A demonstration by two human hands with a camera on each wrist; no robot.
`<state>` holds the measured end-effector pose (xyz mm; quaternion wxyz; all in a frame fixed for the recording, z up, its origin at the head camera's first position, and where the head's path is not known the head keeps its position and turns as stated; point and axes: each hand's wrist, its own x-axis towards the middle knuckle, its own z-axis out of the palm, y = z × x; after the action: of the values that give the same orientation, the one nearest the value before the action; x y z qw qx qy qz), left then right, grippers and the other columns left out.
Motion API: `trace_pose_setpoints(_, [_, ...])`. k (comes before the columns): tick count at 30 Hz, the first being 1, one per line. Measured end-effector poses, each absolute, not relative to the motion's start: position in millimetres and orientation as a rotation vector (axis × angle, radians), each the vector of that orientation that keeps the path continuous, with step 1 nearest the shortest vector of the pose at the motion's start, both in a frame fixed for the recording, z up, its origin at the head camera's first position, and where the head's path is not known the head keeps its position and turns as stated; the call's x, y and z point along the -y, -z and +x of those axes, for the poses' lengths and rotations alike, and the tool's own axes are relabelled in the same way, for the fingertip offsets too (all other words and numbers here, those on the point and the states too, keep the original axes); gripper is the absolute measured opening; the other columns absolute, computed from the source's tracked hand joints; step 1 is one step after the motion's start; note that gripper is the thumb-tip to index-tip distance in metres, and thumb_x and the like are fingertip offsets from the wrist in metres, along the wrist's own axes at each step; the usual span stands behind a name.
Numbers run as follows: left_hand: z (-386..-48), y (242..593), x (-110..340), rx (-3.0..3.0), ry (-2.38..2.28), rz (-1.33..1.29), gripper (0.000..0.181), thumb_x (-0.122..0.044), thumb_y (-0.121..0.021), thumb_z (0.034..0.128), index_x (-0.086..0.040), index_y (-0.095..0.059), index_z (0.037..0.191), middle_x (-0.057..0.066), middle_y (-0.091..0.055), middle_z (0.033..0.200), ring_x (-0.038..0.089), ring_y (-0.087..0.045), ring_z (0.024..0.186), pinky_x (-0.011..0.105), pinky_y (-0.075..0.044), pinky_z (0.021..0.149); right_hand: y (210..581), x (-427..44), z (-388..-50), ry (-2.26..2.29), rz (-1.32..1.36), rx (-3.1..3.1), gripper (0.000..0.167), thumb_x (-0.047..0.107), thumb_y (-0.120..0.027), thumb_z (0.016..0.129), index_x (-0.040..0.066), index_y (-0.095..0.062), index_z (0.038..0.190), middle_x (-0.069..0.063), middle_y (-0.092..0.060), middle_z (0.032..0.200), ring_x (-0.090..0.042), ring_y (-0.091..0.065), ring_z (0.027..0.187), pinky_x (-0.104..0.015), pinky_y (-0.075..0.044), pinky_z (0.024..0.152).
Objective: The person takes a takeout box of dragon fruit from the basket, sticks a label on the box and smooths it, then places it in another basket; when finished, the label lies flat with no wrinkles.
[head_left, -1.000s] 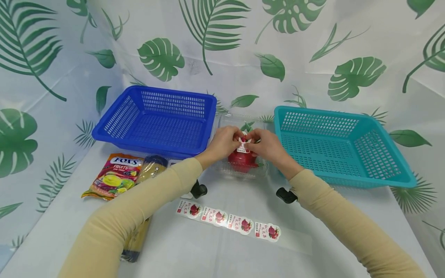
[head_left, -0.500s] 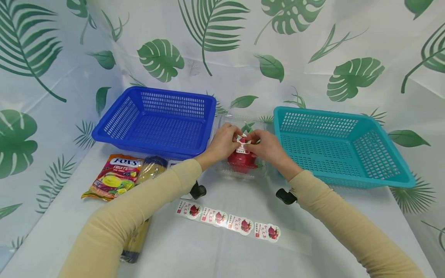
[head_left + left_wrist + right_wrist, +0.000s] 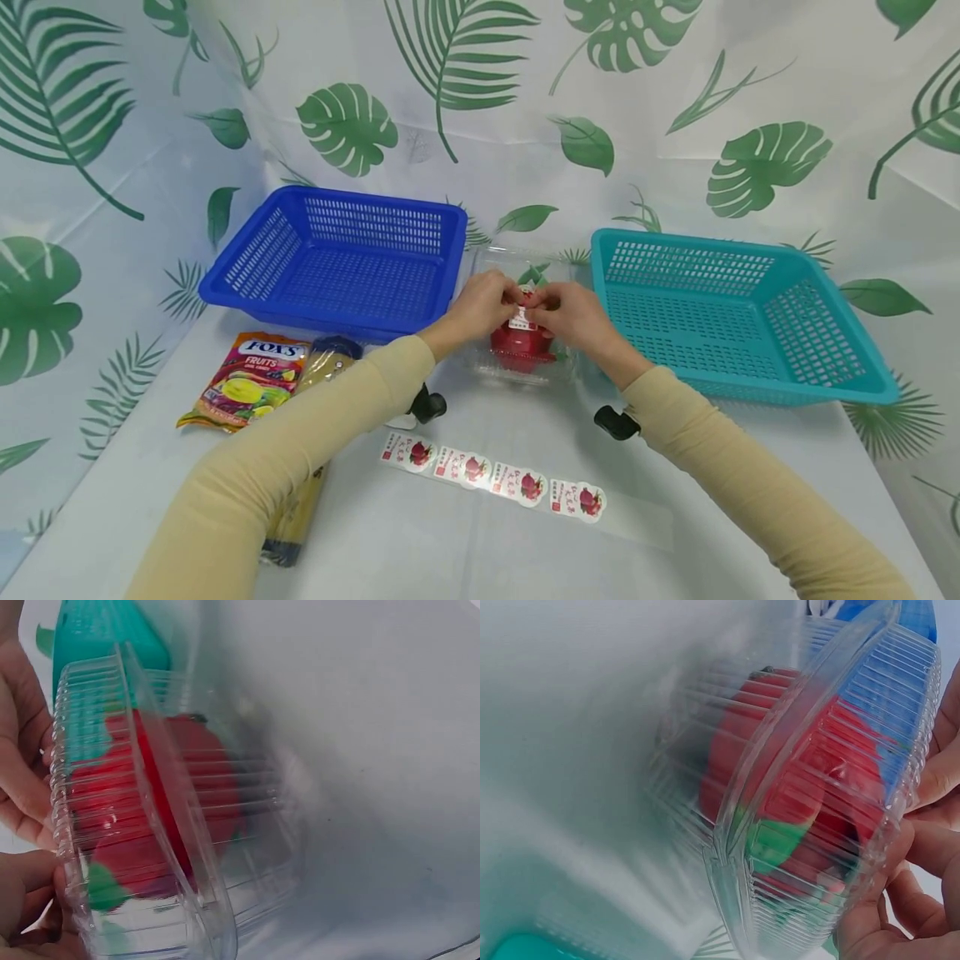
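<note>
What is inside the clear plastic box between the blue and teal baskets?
A rounded red dragon fruit with green parts. In the head view, the left hand, right hand and white printed sticker partly cover it; its underside cannot be seen.

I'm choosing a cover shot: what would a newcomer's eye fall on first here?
Probably the bright red-and-green fruit inside the clear, ribbed plastic box at centre, where the left hand and right hand pinch a white-and-red printed sticker at the box's top. Next, perhaps, the blue, slotted plastic basket to its left and the turquoise, slotted plastic basket to its right.
</note>
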<state>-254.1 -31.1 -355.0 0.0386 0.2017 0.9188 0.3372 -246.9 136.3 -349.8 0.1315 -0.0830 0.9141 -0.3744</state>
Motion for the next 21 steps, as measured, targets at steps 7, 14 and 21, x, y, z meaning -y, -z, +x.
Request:
trace_pose_setpoints(7, [-258.7, 349.1, 31.9, -2.705, -1.061, 0.569, 0.025, 0.002, -0.062, 0.0909, 0.003, -0.069, 0.115, 0.013, -0.069, 0.098, 0.016, -0.057, 0.083, 0.021, -0.049, 0.070, 349.8, -135.3, -249.4, 1.063, -0.230, -2.632, 0.031, 0.016, -0.064, 0.096, 0.000, -0.061, 0.123, -0.015, -0.063, 0.104, -0.022, -0.064, 0.078, -0.041, -0.058, 0.078])
trace_pose_setpoints(14, [-262.4, 348.0, 31.7, -2.642, -1.041, 0.517, 0.039, -0.004, -0.067, 0.0915, 0.004, -0.060, 0.129, 0.010, -0.063, 0.097, 0.015, -0.054, 0.082, 0.022, -0.048, 0.070, 347.8, -136.2, -251.0, 1.012, -0.283, -2.617, 0.051, 0.015, -0.064, 0.096, -0.002, -0.046, 0.141, -0.018, -0.057, 0.118, -0.024, -0.063, 0.082, -0.037, -0.058, 0.075])
trace_pose_setpoints(21, [-263.7, 348.0, 32.6, -2.620, -1.063, 0.531, 0.043, -0.005, -0.072, 0.0881, 0.003, -0.059, 0.129, 0.009, -0.061, 0.094, 0.016, -0.055, 0.084, 0.022, -0.047, 0.070, 348.6, -141.0, -252.6, 1.054, -0.340, -2.561, 0.052, 0.012, -0.062, 0.096, -0.001, -0.043, 0.143, -0.017, -0.053, 0.124, -0.026, -0.061, 0.089, -0.032, -0.058, 0.073])
